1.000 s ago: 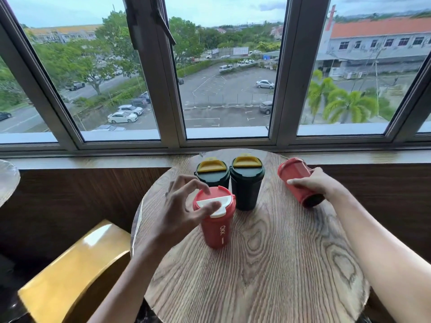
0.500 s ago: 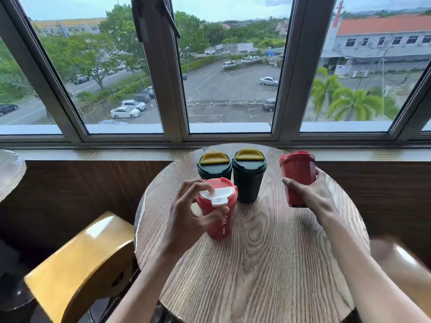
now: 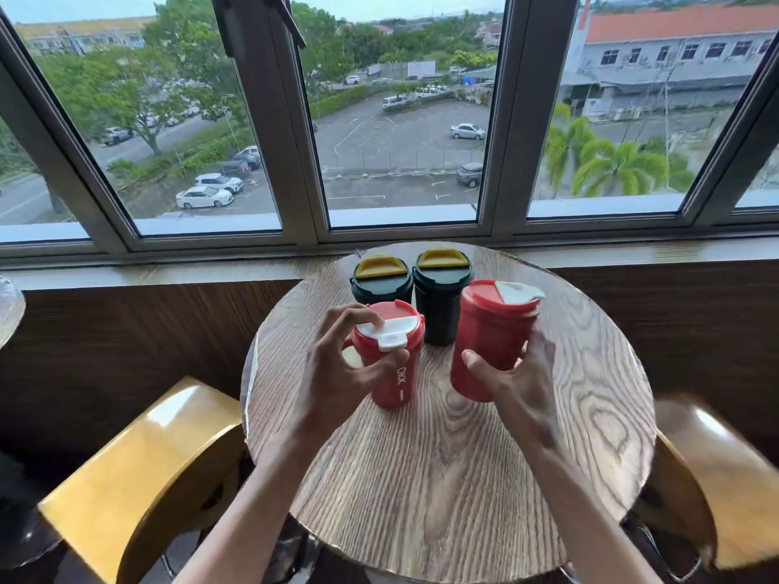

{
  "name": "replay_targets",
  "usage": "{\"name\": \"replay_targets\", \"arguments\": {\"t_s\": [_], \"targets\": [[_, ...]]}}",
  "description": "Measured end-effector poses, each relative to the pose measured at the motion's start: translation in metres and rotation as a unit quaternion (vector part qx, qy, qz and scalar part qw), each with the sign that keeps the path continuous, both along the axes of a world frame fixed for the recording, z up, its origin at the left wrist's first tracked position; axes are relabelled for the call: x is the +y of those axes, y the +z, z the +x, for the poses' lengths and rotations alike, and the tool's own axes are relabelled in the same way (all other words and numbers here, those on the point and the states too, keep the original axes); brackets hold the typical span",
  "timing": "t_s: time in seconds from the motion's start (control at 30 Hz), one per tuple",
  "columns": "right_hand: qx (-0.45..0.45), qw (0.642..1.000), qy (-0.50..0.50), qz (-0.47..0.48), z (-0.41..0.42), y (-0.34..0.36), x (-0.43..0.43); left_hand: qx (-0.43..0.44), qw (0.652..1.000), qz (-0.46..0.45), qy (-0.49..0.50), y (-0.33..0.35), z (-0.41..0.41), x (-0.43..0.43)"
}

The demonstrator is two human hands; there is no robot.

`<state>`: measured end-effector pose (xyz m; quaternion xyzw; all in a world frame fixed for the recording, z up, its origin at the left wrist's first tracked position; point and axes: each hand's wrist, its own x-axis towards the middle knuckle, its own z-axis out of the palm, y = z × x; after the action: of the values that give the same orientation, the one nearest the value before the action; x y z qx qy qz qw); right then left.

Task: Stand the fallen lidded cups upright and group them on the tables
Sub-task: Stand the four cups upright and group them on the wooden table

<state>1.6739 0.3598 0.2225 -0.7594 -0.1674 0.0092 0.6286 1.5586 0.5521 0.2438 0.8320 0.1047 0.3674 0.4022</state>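
Observation:
On the round wooden table two dark green cups with yellow lids stand side by side at the back, the left one and the right one. In front of them a red cup with a white lid flap stands upright, and my left hand is wrapped around its left side and rim. My right hand grips a second red cup low on its body; it is lid up, slightly tilted, just right of the first red cup.
Yellow wooden chairs stand at the left and right of the table. A wood-panelled wall and window sill run behind it. The edge of another table shows at far left.
My right hand has turned the second red cup from lying on its side to lid up and brought it left toward the group. My left hand has stayed on the first red cup.

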Motion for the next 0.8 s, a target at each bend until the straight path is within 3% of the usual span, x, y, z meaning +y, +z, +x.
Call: {"name": "replay_targets", "arguments": {"t_s": [0.17, 0.47, 0.63, 0.8], "targets": [[-0.031, 0.997, -0.044, -0.062, -0.01, -0.01, 0.018, -0.005, 1.0, -0.004, 0.0, -0.001, 0.0, 0.0], [-0.059, 0.994, -0.04, -0.079, -0.02, -0.013, 0.022, -0.009, 1.0, -0.003, -0.008, -0.003, -0.001, -0.002], [-0.012, 0.991, 0.035, -0.126, -0.011, -0.015, 0.007, -0.008, 1.0, -0.004, -0.01, -0.005, -0.001, -0.001], [0.018, 0.991, 0.102, -0.082, -0.003, -0.02, -0.008, -0.007, 1.0, -0.004, -0.007, -0.004, -0.001, -0.003]]}}
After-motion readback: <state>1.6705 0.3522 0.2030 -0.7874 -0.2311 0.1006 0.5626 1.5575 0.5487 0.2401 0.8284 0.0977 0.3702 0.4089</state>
